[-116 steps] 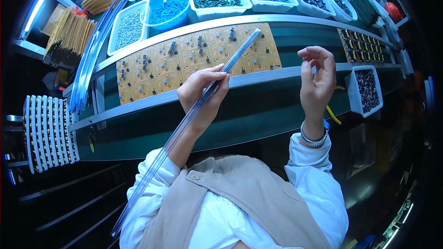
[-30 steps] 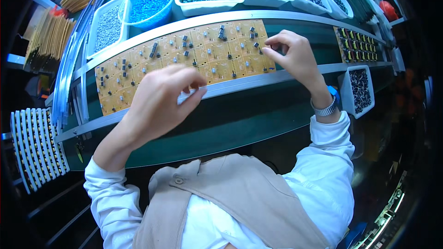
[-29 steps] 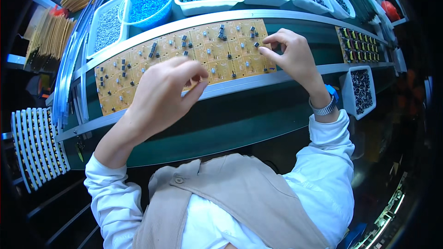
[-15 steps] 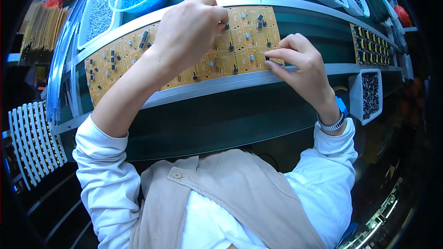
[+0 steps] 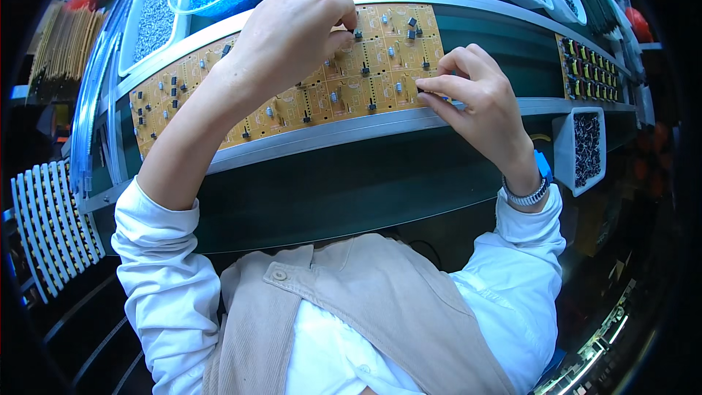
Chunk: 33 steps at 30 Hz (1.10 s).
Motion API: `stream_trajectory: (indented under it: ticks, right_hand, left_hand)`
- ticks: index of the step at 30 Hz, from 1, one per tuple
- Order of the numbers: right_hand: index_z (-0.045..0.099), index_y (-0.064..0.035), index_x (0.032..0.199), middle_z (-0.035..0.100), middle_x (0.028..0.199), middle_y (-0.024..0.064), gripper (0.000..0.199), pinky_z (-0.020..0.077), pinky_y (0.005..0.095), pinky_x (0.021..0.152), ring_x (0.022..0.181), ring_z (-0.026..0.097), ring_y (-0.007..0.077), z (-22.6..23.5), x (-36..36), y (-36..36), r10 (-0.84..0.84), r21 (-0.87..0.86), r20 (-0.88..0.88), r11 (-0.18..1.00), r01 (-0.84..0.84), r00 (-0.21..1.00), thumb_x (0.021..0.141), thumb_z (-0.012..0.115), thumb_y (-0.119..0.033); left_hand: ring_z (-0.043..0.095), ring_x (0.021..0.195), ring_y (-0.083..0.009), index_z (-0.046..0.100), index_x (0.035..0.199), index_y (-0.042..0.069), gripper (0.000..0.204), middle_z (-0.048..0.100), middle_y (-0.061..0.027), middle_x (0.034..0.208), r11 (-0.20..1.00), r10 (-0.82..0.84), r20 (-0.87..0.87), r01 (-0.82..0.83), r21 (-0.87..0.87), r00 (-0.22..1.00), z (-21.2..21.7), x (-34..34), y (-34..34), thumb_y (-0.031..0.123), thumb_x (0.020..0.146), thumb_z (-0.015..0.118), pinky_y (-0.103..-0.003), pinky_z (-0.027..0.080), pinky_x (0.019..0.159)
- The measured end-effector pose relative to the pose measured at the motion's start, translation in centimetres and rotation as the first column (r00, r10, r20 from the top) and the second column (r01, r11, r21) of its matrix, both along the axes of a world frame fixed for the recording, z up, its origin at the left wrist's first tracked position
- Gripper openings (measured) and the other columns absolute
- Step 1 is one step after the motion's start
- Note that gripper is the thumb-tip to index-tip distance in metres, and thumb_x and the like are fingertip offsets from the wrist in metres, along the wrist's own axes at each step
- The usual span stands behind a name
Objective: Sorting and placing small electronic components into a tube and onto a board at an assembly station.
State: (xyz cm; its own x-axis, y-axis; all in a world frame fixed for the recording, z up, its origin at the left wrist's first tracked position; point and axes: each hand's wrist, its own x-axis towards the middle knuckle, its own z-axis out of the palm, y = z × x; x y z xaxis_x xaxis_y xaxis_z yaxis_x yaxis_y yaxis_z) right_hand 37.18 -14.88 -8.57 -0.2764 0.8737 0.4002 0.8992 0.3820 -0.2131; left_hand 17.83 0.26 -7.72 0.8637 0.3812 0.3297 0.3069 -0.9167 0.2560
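The tan board [image 5: 384,73] lies on the green belt [image 5: 329,183], between the near rail [image 5: 329,132] and the far rail [image 5: 468,11]. The left hand [image 5: 296,33] reaches across it toward its far edge, finger and thumb close together beside a black part [image 5: 357,34] — I cannot tell if they grip it. The right hand [image 5: 479,91] pinches a small dark piece [image 5: 420,90] over the board's near right corner.

The small dark piece could slip and drop if the pinch is too loose, and it might roll off the board's right edge onto the belt. A bump from the left wrist could tip the little parts standing under it. Pushing a part in crooked could bend its legs.

The left arm is in the way: it hides much of the board's middle and far edge. Past the far rail sit a round tub of blue bits [image 5: 219,12] and a white bin of pale bits [image 5: 129,44]. Clear tubes [image 5: 88,110] lean by the board's left edge. At the belt's right end are another board [image 5: 589,73] and a white tub of dark bits [image 5: 565,150].
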Motion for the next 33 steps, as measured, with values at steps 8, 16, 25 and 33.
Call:
stream_trajectory:
  ticks: [8, 16, 25, 33]
  right_hand:
    - [0.067, -0.0056, 0.083, 0.056, 0.078, 0.0064, 0.018, 0.0461, 0.0286, 0.061, 0.073, 0.052, 0.0178, 0.5, 0.4, -0.1, 0.018, -0.035, 0.028, 0.999, -0.017, 0.999, 0.069, 0.073, -0.015]
    - [0.066, -0.0041, 0.086, 0.059, 0.080, 0.0087, 0.020, 0.0480, 0.0272, 0.060, 0.076, 0.056, 0.0189, 0.9, 0.2, -0.1, -0.034, 0.042, -0.063, 0.998, 0.037, 0.997, 0.072, 0.072, -0.017]
    - [0.066, -0.0035, 0.083, 0.060, 0.077, 0.0094, 0.017, 0.0485, 0.0272, 0.061, 0.072, 0.057, 0.0194, 0.3, 0.7, 2.0, -0.106, 0.078, -0.052, 0.991, 0.110, 0.993, 0.074, 0.070, -0.016]
    - [0.064, -0.0027, 0.078, 0.060, 0.076, 0.0098, 0.016, 0.0490, 0.0291, 0.063, 0.070, 0.057, 0.0199, -0.9, 1.2, 4.5, -0.094, 0.051, -0.028, 0.994, 0.095, 0.995, 0.075, 0.068, -0.018]
  left_hand:
    - [0.060, 0.076, -0.0264, 0.063, 0.076, 0.003, 0.009, 0.060, -0.0108, 0.077, 0.982, 0.007, -0.024, -0.011, -0.191, 1.000, 0.8, -2.0, -4.7, 0.011, 0.072, 0.062, -0.034, 0.049, 0.067]
    - [0.060, 0.075, -0.0267, 0.063, 0.075, 0.003, 0.010, 0.059, -0.0113, 0.076, 0.975, 0.074, -0.059, -0.085, -0.203, 0.995, -0.3, -1.9, -6.0, 0.013, 0.071, 0.062, -0.035, 0.049, 0.066]
    - [0.060, 0.073, -0.0251, 0.064, 0.077, 0.003, 0.011, 0.061, -0.0116, 0.080, 0.977, 0.100, 0.023, -0.094, -0.193, 0.995, 0.3, -1.8, -3.9, 0.013, 0.073, 0.064, -0.034, 0.049, 0.063]
    - [0.059, 0.072, -0.0207, 0.066, 0.085, 0.006, 0.010, 0.060, -0.0072, 0.081, 0.997, 0.075, 0.106, -0.078, 0.025, 0.992, -0.3, 0.4, 0.0, 0.011, 0.076, 0.067, -0.028, 0.048, 0.060]
